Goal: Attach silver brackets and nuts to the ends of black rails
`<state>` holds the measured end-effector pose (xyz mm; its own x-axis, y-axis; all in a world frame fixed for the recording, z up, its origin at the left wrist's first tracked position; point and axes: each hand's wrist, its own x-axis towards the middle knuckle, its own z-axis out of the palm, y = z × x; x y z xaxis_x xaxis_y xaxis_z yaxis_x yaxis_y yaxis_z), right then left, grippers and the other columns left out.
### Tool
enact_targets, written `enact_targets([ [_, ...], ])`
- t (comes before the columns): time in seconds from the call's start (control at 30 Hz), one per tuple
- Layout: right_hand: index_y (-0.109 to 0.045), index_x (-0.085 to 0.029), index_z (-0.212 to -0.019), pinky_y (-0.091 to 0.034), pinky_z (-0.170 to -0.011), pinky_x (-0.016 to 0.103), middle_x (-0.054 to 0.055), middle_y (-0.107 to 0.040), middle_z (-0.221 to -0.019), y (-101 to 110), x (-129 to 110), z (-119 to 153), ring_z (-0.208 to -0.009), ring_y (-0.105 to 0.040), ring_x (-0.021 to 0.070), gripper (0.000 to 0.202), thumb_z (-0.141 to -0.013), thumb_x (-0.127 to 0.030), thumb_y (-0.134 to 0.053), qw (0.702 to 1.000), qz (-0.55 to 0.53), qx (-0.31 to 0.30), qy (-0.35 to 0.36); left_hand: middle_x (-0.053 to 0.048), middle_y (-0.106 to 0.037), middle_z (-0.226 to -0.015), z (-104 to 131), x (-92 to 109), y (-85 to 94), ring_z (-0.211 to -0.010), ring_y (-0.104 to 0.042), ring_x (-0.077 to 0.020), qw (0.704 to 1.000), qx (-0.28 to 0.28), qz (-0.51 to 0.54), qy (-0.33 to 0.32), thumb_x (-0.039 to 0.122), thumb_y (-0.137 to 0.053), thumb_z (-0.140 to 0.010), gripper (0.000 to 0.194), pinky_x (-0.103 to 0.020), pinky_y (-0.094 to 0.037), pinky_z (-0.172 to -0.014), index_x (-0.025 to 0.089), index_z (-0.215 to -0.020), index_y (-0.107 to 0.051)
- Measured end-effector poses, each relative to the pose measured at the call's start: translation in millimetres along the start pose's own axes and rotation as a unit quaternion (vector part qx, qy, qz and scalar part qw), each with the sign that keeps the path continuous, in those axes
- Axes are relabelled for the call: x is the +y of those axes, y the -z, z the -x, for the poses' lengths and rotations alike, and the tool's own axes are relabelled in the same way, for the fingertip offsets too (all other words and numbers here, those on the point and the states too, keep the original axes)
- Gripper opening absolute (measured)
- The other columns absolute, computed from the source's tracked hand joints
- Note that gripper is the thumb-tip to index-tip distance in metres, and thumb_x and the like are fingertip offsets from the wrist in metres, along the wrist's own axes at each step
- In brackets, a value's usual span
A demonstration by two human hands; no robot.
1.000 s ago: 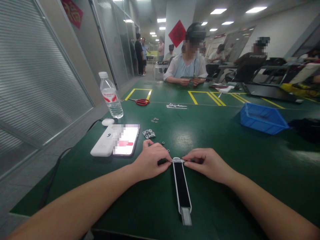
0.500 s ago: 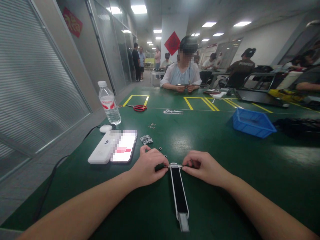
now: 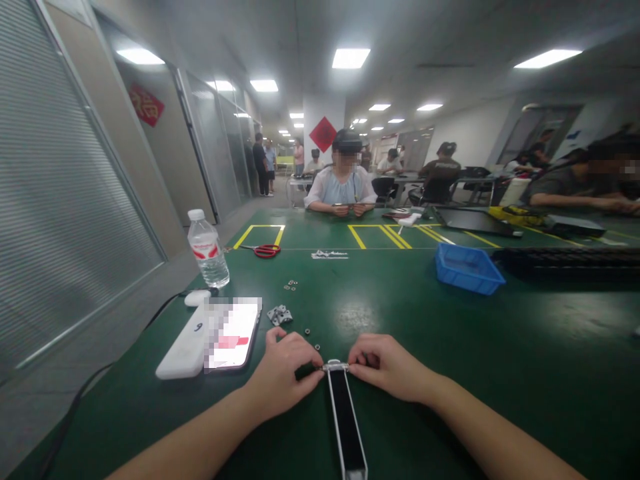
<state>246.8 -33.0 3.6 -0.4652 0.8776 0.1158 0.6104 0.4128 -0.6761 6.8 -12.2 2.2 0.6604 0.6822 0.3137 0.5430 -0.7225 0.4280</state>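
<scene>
A long, narrow black strip (image 3: pixel 346 420) in a white frame lies on the green table, pointing away from me. Across its far end sits a small silvery metal crosspiece (image 3: pixel 335 366). My left hand (image 3: pixel 287 368) pinches the left end of this crosspiece between thumb and forefinger. At the opposite end, the thumb and forefinger of my right hand (image 3: pixel 393 368) are closed on it too. Just beyond my left fingertips lie small nuts or rings (image 3: pixel 317 347). A little pile of grey metal pieces (image 3: pixel 280 315) is beyond my left knuckles.
A phone (image 3: pixel 233 333), a white power bank (image 3: pixel 183 343) and a water bottle (image 3: pixel 207 250) are on the left. Red-handled scissors (image 3: pixel 267 251) and white slim pieces (image 3: pixel 329 255) lie farther back. A blue bin (image 3: pixel 469 268) stands right. Another person (image 3: pixel 341 183) sits opposite.
The camera has tilted up and turned slightly right, so the table appears lower and farther left. Both hands stay at the ends of the crosspiece.
</scene>
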Motion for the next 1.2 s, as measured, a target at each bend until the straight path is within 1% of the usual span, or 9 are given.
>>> enact_targets([
  [0.23,-0.067,-0.014,-0.079,-0.036,-0.058,0.019,-0.001,-0.051,-0.071,-3.1,-0.6,0.5,-0.061,-0.046,0.0084,0.007,-0.082,-0.013,-0.061,1.0,0.0,0.0,0.006,0.003,-0.071,-0.082,0.5,-0.6,-2.3,-0.086,-0.061,-0.0194,1.0,0.012,0.001,0.001,0.018,-0.062,-0.08,0.005,-0.044,-0.025,-0.093,0.023,-0.08,-0.064],
  [0.63,-0.066,-0.013,-0.077,-0.035,-0.058,0.019,-0.002,-0.05,-0.068,-3.6,-3.9,-0.8,-0.06,-0.045,0.0083,0.007,-0.08,-0.012,-0.059,1.0,-0.001,-0.01,-0.008,0.003,-0.071,-0.082,-0.1,-1.3,-4.1,-0.085,-0.061,-0.0192,1.0,0.016,0.003,-0.007,0.014,-0.062,-0.077,0.01,-0.043,-0.029,-0.093,0.023,-0.082,-0.065],
  [0.9,-0.066,-0.013,-0.08,-0.035,-0.056,0.018,-0.003,-0.05,-0.069,-3.7,-0.2,-0.5,-0.058,-0.044,0.0079,0.006,-0.078,-0.012,-0.061,1.0,-0.016,-0.02,-0.015,0.004,-0.07,-0.083,1.0,-3.1,-7.0,-0.086,-0.061,-0.0191,1.0,0.014,0.008,-0.003,0.014,-0.063,-0.077,0.011,-0.045,-0.026,-0.094,0.024,-0.082,-0.064],
  [1.03,-0.066,-0.013,-0.08,-0.035,-0.056,0.018,-0.003,-0.049,-0.068,-1.3,-0.8,-0.5,-0.058,-0.043,0.0079,0.004,-0.078,-0.012,-0.062,1.0,-0.016,-0.024,-0.006,0.002,-0.07,-0.082,1.0,-4.3,-7.5,-0.085,-0.06,-0.0192,1.0,0.018,0.007,-0.01,0.016,-0.062,-0.077,0.009,-0.044,-0.027,-0.095,0.023,-0.082,-0.064],
  [1.2,-0.066,-0.013,-0.08,-0.035,-0.055,0.019,-0.003,-0.049,-0.068,0.2,-3.1,-1.1,-0.058,-0.043,0.0079,0.004,-0.079,-0.013,-0.062,0.999,-0.022,-0.023,-0.014,0.003,-0.07,-0.083,1.4,-2.8,-6.6,-0.086,-0.06,-0.0192,1.0,0.012,-0.001,-0.01,0.014,-0.061,-0.078,0.011,-0.044,-0.027,-0.095,0.024,-0.084,-0.063],
])
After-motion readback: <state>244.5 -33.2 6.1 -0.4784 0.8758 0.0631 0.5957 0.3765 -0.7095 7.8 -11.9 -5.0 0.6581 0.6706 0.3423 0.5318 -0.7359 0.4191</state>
